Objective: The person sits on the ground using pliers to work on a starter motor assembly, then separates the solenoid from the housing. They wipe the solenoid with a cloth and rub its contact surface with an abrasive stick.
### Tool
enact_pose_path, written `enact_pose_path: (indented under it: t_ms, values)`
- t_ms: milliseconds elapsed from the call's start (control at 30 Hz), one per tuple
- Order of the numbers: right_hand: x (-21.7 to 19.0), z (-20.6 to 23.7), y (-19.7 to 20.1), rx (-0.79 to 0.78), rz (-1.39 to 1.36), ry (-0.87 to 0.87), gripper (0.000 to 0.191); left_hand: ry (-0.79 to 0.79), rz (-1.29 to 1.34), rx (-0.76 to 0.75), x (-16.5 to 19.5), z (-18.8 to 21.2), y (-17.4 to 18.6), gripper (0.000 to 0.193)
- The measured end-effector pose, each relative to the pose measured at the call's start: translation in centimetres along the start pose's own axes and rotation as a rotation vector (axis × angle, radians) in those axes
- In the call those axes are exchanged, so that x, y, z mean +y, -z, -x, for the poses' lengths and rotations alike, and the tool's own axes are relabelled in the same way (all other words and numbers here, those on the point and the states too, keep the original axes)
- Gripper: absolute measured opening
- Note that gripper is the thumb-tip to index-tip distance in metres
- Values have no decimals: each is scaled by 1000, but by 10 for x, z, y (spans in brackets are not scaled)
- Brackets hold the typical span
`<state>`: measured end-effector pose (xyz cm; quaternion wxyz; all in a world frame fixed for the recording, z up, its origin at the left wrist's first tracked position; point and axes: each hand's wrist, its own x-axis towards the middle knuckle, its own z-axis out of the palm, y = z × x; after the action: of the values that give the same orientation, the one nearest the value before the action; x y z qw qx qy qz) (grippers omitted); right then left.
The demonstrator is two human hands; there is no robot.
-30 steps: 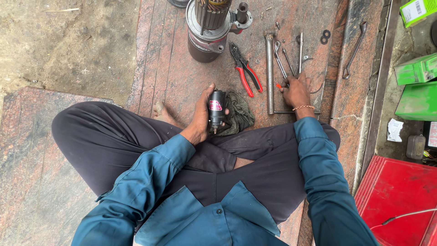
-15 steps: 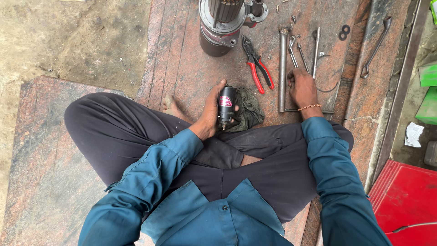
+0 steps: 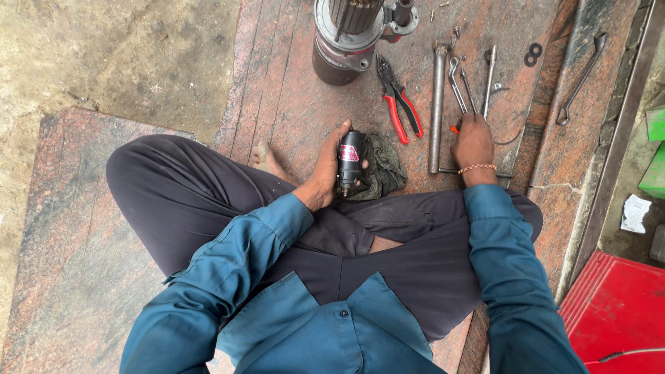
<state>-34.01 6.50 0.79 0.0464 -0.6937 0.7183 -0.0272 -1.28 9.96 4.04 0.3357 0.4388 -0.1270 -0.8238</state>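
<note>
Cylinder: I see my left hand (image 3: 324, 170) wrapped around a small black cylinder (image 3: 350, 161) with a pink label, held upright just above my lap, its lower end touching a dark green rag (image 3: 379, 168). I judge the rag is there to cushion the part and catch grime.
Left hand: closed on the cylinder, thumb over its top, fingers round its far side.
Right hand: my right hand (image 3: 474, 141) lies knuckles up on the floor (image 3: 291, 90), fingers curled down over something with an orange tip (image 3: 454, 129). I cannot tell whether it grips that or only rests there; a bead bracelet sits at the wrist.
Tools: a long steel bar (image 3: 436, 111) lies just left of the right hand, with a spanner (image 3: 456, 83) and thin rods (image 3: 489, 79) fanned beyond the fingers. They look laid out side by side so each can be picked singly.
Pliers: red-handled pliers (image 3: 398, 104) lie between the bar and the motor, jaws pointing away from me.
Motor: a large grey motor body (image 3: 346, 38) stands at the far edge of the floor slab, well apart from the cylinder.
Outer edge: two washers (image 3: 533, 54) and another spanner (image 3: 580, 77) lie toward the right edge, near a raised stone border.
Room: bare planked floor opens left of the motor and ahead of my left knee; the right side is crowded, hemmed by the border and a red box (image 3: 616, 312).
</note>
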Motion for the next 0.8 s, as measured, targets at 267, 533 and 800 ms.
enact_pose_path:
  t_ms: [267,533,800]
  values:
    - [3,-16,5,-213,86,-19,46,-2,8,26,1,0,0,56]
    - [-7,-10,14,-70,-21,-172,37,-17,1,25,2,2,-1,55]
    - [19,-10,-3,113,36,-159,19,20,-8,22,2,0,-1,59]
